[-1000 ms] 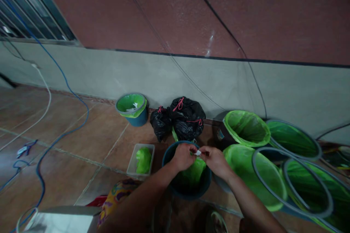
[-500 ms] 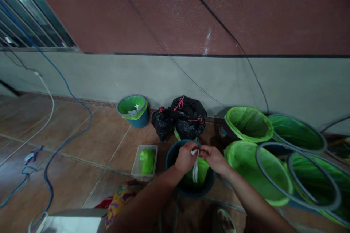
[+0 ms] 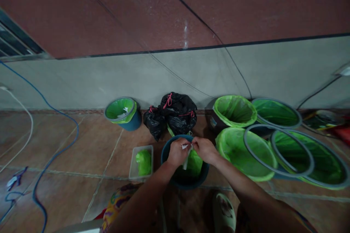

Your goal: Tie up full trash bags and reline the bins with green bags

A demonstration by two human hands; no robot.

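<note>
Both forearms reach forward and converge over the dark blue bucket. The left hand and right hand meet fingertip to fingertip above its far rim, pinching a white strip that dangles over the green bag inside it.

Tiled floor w/ lined bins, black bags

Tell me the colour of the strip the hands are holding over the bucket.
White. The strip hangs between the left hand and right hand, above the green liner; head view shows it best.
</note>
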